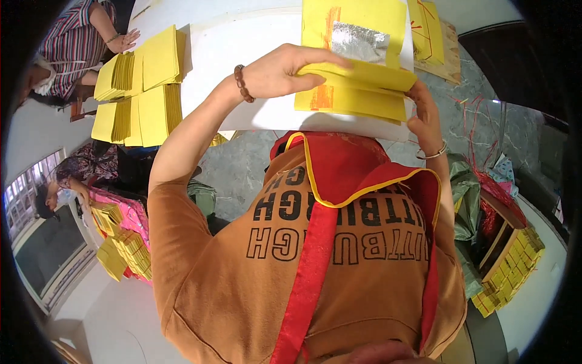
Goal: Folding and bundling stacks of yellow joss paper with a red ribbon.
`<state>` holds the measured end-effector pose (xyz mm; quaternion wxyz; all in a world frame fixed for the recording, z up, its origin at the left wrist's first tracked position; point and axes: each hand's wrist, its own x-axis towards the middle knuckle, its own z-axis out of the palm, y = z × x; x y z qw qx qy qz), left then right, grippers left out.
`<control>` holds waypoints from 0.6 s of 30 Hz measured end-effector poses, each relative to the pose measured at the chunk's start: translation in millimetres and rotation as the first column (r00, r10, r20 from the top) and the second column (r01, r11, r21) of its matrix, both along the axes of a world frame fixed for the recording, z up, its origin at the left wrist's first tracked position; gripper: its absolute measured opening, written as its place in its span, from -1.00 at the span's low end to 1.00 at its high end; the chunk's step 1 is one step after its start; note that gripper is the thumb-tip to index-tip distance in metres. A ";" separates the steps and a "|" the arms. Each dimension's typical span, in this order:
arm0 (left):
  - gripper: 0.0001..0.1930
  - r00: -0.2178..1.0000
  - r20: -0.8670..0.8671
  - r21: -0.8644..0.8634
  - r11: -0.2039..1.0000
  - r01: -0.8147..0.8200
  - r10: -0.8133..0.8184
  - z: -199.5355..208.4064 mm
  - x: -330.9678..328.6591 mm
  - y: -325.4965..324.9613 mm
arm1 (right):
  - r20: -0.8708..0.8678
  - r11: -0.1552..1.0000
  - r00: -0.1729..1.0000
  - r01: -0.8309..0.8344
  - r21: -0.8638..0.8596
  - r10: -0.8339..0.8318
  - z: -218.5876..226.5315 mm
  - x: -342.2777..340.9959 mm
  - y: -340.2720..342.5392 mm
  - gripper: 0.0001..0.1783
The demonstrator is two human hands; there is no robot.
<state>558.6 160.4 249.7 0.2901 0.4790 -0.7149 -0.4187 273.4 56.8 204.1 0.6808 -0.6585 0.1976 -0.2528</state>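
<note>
Fingers (pixel 324 56) touch yellow paper (pixel 370 75) running left-right.

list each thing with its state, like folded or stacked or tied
left hand: thumb and fingers spread, touching paper
right hand: fingers curled at paper's edge
yellow paper: partly folded
silver sheet: partly covered
left yellow sheets: stacked
upper-right yellow bundle: tied

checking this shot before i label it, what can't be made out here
All in the head view:
Left hand: fingers beyond index and thumb, hidden by the hand itself.
Right hand: fingertips unclear at the end of the folded yellow paper.
Silver sheet: lower edge, covered by that fold.
Yellow sheet under the silver: far end, cut off by the top edge.
</note>
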 end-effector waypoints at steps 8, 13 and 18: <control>-0.42 0.915 0.374 -0.275 0.960 -0.044 0.149 -5.9 1.2 20.0 | -0.103 0.935 0.995 -0.049 -0.351 0.014 -6.8 11.6 -6.0 -0.46; -0.54 0.903 0.329 -0.436 0.893 -0.112 0.275 -31.4 9.0 23.3 | -0.160 0.819 0.987 -0.080 -0.569 -0.015 2.5 27.2 -11.5 -0.53; -0.64 0.796 0.453 -0.686 0.727 0.024 0.401 -14.1 3.1 15.3 | -0.345 0.535 0.936 -0.259 -0.804 -0.066 29.7 27.5 -26.1 -0.61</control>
